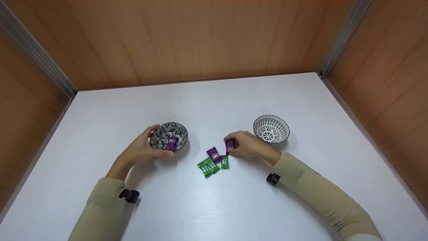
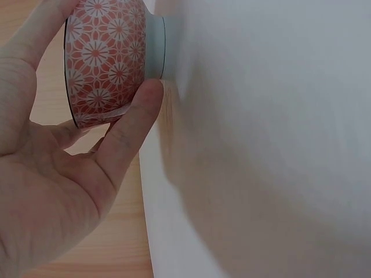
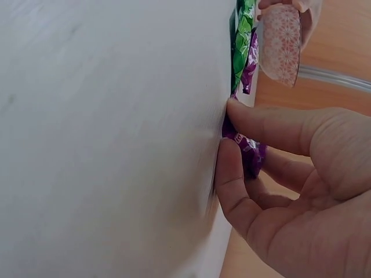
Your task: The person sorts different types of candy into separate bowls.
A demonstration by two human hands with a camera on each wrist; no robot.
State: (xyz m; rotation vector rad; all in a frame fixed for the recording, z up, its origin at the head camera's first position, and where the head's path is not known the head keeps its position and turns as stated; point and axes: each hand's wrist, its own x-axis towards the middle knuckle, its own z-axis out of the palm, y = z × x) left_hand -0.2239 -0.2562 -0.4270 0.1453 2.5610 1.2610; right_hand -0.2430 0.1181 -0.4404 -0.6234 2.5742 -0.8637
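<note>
My left hand [image 1: 142, 149] grips a small bowl [image 1: 163, 134] by its sides, thumb at the near rim. The bowl has a dark floral pattern inside, and in the left wrist view its outside [image 2: 104, 52] is red with white flowers. One purple-wrapped candy [image 1: 172, 143] lies in it. Between thumb and fingers, my right hand [image 1: 246, 144] pinches another purple-wrapped candy [image 1: 229, 146] close over the table, partly hidden by the fingers. Just left of that hand lie a third purple candy [image 1: 213, 154] and several green-wrapped candies [image 1: 205, 168], bunched together.
A second bowl [image 1: 271, 129], white with dark dashes inside, stands just beyond my right hand. The white table [image 1: 207, 207] is bordered by wood-grain panels [image 1: 200, 40] at the back and sides.
</note>
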